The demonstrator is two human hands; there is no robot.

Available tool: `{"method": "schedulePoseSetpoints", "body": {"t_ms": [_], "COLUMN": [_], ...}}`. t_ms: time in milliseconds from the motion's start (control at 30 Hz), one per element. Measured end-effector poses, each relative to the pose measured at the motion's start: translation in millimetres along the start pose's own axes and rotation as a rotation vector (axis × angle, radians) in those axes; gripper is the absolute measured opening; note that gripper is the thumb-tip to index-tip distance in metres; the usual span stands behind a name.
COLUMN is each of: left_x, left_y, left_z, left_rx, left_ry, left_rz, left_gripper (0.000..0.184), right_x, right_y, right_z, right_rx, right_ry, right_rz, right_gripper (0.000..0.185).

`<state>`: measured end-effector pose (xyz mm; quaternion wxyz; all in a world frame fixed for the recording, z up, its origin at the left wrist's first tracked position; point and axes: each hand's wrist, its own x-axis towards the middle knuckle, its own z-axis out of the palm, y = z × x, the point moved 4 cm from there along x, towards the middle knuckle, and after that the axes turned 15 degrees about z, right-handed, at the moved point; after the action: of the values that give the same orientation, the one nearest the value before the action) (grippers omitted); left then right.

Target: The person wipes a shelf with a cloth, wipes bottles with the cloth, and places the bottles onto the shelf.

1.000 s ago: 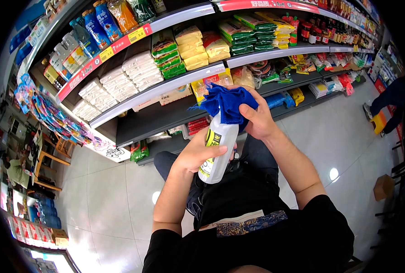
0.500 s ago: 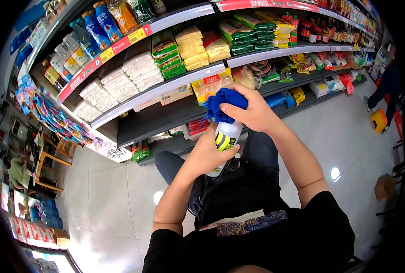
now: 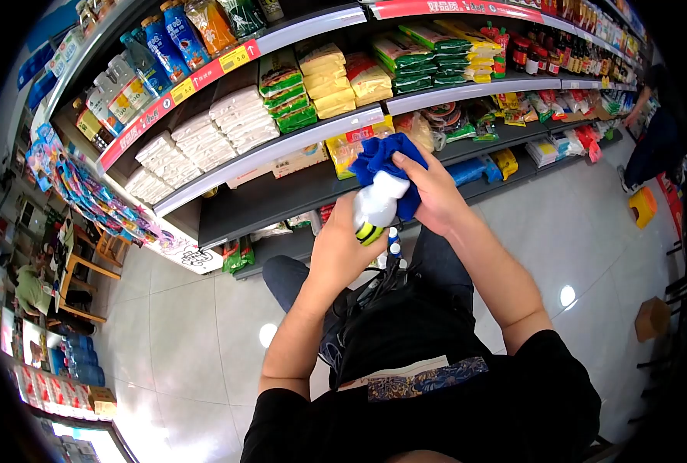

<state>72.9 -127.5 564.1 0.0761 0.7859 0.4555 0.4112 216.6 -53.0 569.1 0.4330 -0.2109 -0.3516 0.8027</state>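
A white bottle (image 3: 377,204) with a yellow-green and black label is gripped by my left hand (image 3: 339,251), whose fingers wrap around its lower part. My right hand (image 3: 438,194) clasps a bunched blue cloth (image 3: 379,157), thumb on top. The cloth lies against the far end and right side of the bottle, hiding that end. Both hands are in front of the shelf, above my knees.
A curved store shelf (image 3: 297,193) runs ahead, with white packets (image 3: 239,119), yellow packets (image 3: 326,77) and drink bottles (image 3: 162,46). Another person (image 3: 652,143) stands at far right by a yellow object (image 3: 643,207). A cardboard box (image 3: 653,318) sits on the floor.
The bottle has turned and moved up in my left hand, showing more of its white upper part. The cloth has shifted to its right side. The person at far right has moved slightly.
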Motion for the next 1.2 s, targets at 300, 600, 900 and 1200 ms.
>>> {"method": "schedulePoseSetpoints", "body": {"t_ms": [300,600,900,1200], "left_x": [-3,-2,-18,-19], "left_y": [-16,-35,-51,-38], "left_z": [4,9,19,9], "left_rx": [-0.115,-0.291,-0.875,-1.328], "left_ry": [0.023,0.119,0.190,0.304], "left_rz": [-0.073,-0.184,-0.219,-0.383], "left_gripper": [0.061,0.052,0.040,0.037], "right_x": [-14,-2,-2,-6], "right_y": [3,48,50,34], "right_z": [-23,5,7,9], "right_rx": [-0.192,-0.505,-0.620,-0.965], "right_ry": [0.112,0.337,0.179,0.148], "right_rz": [-0.053,-0.340,-0.290,-0.383], "right_gripper": [0.040,0.039,0.058,0.043]}}
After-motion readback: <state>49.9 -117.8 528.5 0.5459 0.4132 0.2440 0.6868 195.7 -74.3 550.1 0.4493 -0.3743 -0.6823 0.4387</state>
